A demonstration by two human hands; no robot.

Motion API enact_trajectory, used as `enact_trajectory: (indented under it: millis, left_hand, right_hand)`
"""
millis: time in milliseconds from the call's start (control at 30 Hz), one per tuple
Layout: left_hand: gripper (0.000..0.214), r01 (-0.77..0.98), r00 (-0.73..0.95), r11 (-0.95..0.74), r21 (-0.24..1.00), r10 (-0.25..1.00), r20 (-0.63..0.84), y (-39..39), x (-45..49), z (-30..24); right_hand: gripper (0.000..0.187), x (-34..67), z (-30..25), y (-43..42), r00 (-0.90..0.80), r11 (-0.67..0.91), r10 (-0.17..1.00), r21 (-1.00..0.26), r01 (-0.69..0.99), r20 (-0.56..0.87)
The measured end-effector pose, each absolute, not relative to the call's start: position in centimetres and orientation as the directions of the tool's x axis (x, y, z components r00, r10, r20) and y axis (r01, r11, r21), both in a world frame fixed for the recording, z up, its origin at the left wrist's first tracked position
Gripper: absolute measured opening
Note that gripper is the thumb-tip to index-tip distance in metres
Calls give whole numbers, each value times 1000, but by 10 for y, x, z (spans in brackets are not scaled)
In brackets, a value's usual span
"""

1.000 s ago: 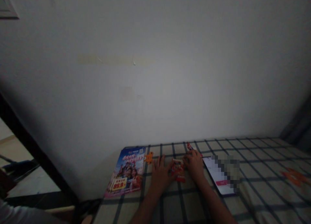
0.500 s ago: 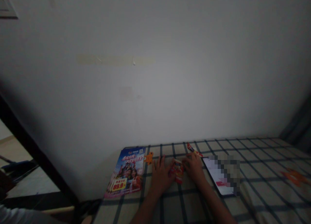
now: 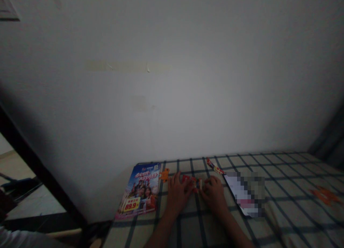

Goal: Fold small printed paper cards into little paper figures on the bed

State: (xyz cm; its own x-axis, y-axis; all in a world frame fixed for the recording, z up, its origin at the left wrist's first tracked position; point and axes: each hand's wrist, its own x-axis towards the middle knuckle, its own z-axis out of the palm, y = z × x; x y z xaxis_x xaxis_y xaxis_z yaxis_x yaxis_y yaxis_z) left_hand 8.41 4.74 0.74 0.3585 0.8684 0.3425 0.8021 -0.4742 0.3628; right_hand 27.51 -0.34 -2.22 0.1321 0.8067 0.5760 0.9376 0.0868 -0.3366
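Observation:
A small, mainly red snack packet (image 3: 197, 184) lies crosswise low over the checked cloth, between my two hands. My left hand (image 3: 178, 189) has its thumb and a finger on the packet's left part, while its other fingers stretch forward. At the packet's right end is my right hand (image 3: 214, 190), its fingers bent in and its thumb against the edge. Part of the packet is hidden behind the left fingers. The picture is dim, so the print on it cannot be read.
Left of my hands lies a stack of colourful leaflets (image 3: 141, 192), with an orange bear-shaped figure (image 3: 164, 175) beside it. A narrow red wrapper strip (image 3: 215, 166) lies behind my right hand. A phone (image 3: 239, 190), partly blurred out, lies to the right. The wall (image 3: 188, 97) rises behind the cloth (image 3: 290, 180).
The red packet has turned from lengthwise to crosswise between my hands. My right hand has drawn back slightly from the wrapper strip. My left hand stays almost in place.

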Motion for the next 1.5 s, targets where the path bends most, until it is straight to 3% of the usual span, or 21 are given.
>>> enact_trajectory:
  millis: [300,833,1233,1500]
  left_hand:
    - [39,822,352,-456,343,878,324,52,85,-2]
    - [44,835,369,-458,304,877,309,54,85,-4]
    - [43,821,380,-479,309,864,331,55,85,-7]
    - [43,832,391,-471,294,873,291,54,83,-6]
  right_hand:
    - [12,280,-21,-8,64,171,818,-348,922,572]
    - [9,273,-17,-6,70,102,851,-294,950,521]
    - [9,289,-11,25,165,-6,848,-303,953,504]
    - [19,293,-16,25,176,-10,832,-303,953,526]
